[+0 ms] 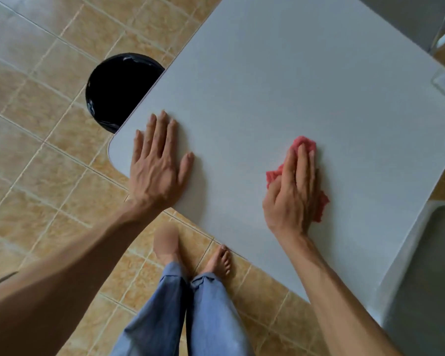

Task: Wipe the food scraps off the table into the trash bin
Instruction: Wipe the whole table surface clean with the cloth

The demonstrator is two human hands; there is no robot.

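— Red cloth (299, 146), crumpled, is lying under the right hand (292, 191) on the grey table (306, 80). Are you seeing how it is sitting against the fingers?

— Yes. The hand is pressing flat on it, fingers (303, 163) straight and held close together, not curled around it. The cloth is poking out past the fingertips at the far end, out by the thumb side, and again along the outer edge near the heel of the hand.

— And the left hand (158, 167)?

— It is resting palm down on the bare tabletop near the rounded corner, all 5 fingers spread wide, holding nothing. It is well apart from the cloth.

— Where is the trash bin (116, 88) standing?

— On the tan tiled floor (36, 150), just beside the table's left edge, partly tucked under it, beyond the left hand's fingertips. It is lined with a shiny black bag and its mouth is looking dark.

— Are any scraps showing?

— I cannot tell; the surface around both hands is looking plain grey. The person is standing barefoot in blue trousers (190, 309) at the near edge, with a pale chair (421, 265) just beside the right forearm.
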